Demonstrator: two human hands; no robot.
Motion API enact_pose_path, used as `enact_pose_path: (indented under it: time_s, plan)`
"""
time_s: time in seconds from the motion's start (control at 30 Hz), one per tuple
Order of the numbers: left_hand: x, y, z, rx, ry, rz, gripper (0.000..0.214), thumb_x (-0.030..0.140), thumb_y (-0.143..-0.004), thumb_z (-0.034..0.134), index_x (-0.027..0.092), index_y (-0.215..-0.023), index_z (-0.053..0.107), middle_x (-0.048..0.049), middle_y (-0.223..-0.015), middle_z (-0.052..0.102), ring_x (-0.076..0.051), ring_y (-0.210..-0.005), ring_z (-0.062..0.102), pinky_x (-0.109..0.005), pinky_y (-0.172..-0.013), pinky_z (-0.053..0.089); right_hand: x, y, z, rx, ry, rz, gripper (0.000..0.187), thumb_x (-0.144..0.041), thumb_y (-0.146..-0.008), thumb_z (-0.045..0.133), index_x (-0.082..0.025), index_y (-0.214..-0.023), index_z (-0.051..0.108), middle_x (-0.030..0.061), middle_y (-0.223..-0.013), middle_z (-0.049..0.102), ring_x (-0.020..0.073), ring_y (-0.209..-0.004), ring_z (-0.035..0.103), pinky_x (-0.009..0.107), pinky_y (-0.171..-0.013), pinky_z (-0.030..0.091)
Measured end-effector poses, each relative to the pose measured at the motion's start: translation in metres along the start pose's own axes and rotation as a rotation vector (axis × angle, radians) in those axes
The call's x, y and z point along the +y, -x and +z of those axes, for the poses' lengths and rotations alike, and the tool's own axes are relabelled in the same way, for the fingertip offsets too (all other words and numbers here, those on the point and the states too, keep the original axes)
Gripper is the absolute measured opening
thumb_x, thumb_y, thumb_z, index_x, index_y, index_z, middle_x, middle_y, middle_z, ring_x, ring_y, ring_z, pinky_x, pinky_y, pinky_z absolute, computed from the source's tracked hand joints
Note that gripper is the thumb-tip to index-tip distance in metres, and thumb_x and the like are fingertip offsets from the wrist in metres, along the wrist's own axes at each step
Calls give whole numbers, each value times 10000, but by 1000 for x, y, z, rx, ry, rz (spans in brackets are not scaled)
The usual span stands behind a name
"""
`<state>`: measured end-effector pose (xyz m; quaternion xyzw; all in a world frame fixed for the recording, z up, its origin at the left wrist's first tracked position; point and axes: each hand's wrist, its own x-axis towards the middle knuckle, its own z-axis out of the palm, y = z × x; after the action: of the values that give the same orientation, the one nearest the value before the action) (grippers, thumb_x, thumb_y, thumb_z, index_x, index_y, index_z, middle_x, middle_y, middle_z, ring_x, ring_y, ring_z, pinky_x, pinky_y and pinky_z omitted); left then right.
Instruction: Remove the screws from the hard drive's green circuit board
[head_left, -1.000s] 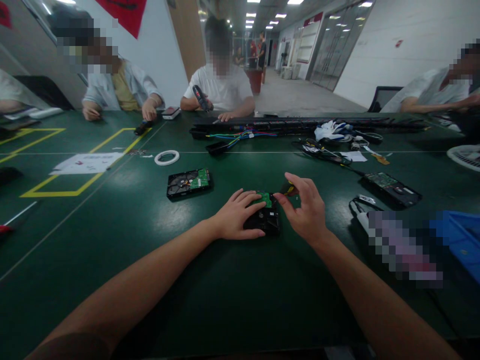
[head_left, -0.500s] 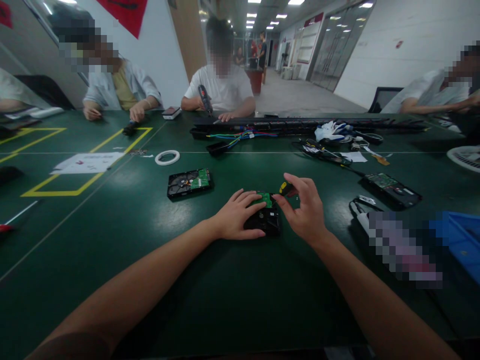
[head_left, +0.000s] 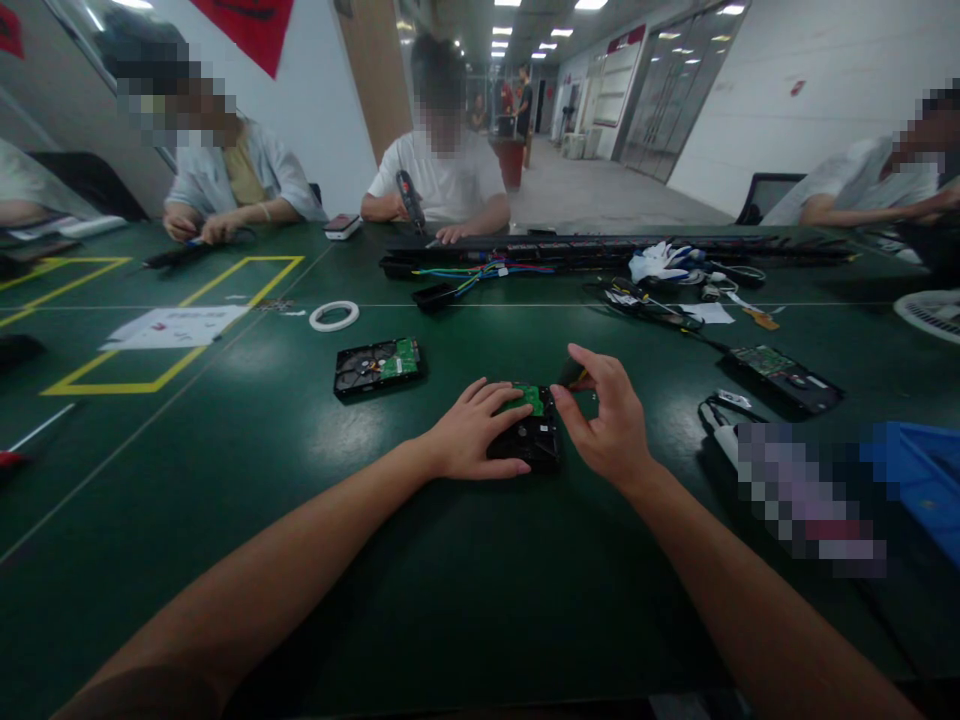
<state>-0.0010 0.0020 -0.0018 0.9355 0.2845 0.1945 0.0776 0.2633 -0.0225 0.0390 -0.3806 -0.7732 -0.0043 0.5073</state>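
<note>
At table centre, we are pinning the hard drive [head_left: 529, 432] flat under our left hand [head_left: 471, 432] while our right hand [head_left: 609, 415], at its two o'clock, is pinching a small screwdriver [head_left: 573, 375], now tipped lower toward the green circuit board [head_left: 532, 399] than a second ago

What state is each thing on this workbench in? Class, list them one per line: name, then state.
left hand: flat, pressing on the hard drive.
right hand: fingers closed on a small screwdriver.
hard drive: circuit board up, held on the green table.
small screwdriver: tilted, tip at the drive's far corner.
second hard drive: circuit board up, untouched.
third hard drive: lying flat, untouched.
tape roll: lying flat.
</note>
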Motion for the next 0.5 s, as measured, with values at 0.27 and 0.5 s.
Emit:
enact_pose_path:
  time_s: [0.27,0.5]
  plan:
    - [-1,0,0,-7,-11,1,898,804,-978,686,230,-1655,553,-204,-1697,515,-454,-1623,434,-737,-1370,236,4,2,0,14,2,43,641,-202,-1086,637,-410,-1669,473,80,-1399,709,263,-1061,760,518,-977,678]
    - [0,0,0,-10,-5,-5,900,803,-971,694,228,-1651,559,-206,-1695,520,-456,-1623,435,-743,-1372,218,0,2,1,-37,-69,41,690,-201,-1099,586,-401,-1726,381,110,-1500,667,277,-1122,770,565,-1038,660]
